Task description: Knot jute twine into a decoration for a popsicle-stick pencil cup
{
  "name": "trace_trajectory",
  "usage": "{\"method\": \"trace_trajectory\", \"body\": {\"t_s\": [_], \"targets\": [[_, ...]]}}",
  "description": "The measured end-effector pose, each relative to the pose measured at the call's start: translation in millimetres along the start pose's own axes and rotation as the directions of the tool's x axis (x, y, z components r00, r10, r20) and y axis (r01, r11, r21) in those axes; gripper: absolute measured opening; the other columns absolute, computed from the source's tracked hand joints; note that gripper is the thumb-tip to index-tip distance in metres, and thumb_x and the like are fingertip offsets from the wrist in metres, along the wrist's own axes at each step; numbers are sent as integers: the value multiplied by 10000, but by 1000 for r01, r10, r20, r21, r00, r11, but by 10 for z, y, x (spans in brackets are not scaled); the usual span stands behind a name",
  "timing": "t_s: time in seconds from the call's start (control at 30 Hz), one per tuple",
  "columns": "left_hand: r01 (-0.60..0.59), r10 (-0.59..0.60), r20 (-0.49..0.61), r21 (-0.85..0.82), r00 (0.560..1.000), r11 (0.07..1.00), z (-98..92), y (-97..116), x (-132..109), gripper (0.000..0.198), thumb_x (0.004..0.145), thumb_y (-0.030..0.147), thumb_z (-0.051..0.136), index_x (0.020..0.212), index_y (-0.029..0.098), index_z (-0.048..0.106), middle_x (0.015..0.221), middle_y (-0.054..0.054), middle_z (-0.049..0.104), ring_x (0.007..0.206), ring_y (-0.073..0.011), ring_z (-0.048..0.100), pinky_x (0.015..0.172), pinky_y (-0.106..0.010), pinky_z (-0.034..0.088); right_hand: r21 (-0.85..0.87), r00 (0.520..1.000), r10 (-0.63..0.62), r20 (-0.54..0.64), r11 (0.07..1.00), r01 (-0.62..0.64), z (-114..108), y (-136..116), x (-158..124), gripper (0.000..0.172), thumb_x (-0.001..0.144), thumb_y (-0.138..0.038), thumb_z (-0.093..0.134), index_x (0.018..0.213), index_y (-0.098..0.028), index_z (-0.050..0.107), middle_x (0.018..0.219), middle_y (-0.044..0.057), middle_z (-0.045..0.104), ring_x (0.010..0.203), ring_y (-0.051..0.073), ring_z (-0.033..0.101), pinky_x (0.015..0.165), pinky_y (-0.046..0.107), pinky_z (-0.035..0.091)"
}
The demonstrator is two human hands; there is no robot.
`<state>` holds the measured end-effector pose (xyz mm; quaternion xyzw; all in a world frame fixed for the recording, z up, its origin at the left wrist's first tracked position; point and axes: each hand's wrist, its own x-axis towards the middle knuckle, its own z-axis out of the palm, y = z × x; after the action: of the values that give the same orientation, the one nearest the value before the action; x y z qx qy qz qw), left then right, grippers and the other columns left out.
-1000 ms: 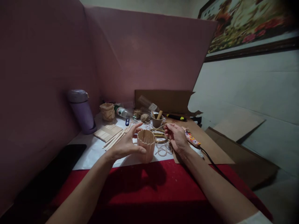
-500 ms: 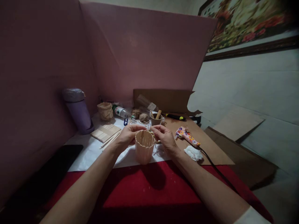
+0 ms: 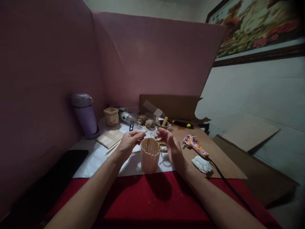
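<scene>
A cup made of upright wooden sticks stands at the front edge of the white sheet, between my hands. Just left of its rim, my left hand is pinched on something thin, too small to make out. To the right of the rim, my right hand is raised with its fingers apart and holds nothing. Loose twine lies on the sheet behind and right of the cup, partly hidden by my right hand.
A glue gun and white cloth lie on cardboard at right. Craft sticks and a purple tumbler are at left. Behind are a decorated cup, bottle, twine balls, stick-filled pot and cutter.
My right hand has opened and drawn away from my left, which keeps its pinch. The whole view has shifted slightly, with the objects now a little lower and to the right.
</scene>
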<state>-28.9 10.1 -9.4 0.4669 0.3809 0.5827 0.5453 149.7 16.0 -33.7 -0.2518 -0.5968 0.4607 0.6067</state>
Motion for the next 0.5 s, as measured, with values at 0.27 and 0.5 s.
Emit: {"method": "trace_trajectory", "body": {"t_s": [0.27,0.5], "targets": [[-34,31,-44,-59,999,998,-71,47,-60,220,658,317,717,678,128,608,534,16,579,467,-60,494,491,-189,387,-234,950,4,312,969,73,95,-21,-228,1031,547,-544,753,1395,-212,269,1367,141,390,1252,299,379,1054,442,278],[-60,61,-61,31,996,998,-36,96,-114,244,674,331,698,671,141,546,478,71,444,379,-17,311,362,-155,183,-177,989,-12,150,984,38,202,11,-231,736,671,-323,736,1299,-224,364,1206,91,534,1108,233,512,971,375,399]]}}
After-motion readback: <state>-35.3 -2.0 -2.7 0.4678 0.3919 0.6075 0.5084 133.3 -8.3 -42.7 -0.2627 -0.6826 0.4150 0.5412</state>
